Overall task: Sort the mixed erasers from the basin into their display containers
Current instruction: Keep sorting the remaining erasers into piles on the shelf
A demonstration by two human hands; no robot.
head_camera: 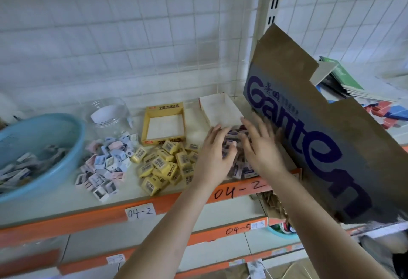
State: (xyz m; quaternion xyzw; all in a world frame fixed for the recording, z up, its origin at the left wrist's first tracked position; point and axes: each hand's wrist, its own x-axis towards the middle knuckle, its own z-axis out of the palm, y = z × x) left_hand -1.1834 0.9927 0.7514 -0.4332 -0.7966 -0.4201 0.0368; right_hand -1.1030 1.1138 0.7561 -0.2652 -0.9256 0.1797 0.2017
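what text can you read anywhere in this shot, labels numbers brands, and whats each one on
"Ganten": cardboard sheet, large dark blue letters.
"04-2": white paper tag on the orange shelf edge.
"04-2": handwritten on the orange shelf edge.
"04-5": lower shelf edge, partly covered.
"2B": yellow display box and yellow erasers; their other print is too blurred.
Pastel erasers: unreadable.

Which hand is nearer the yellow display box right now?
Left. The left hand lies just right of the yellow display box, at the purple eraser pile. The right hand is on that pile's far side, beside the cardboard sheet.
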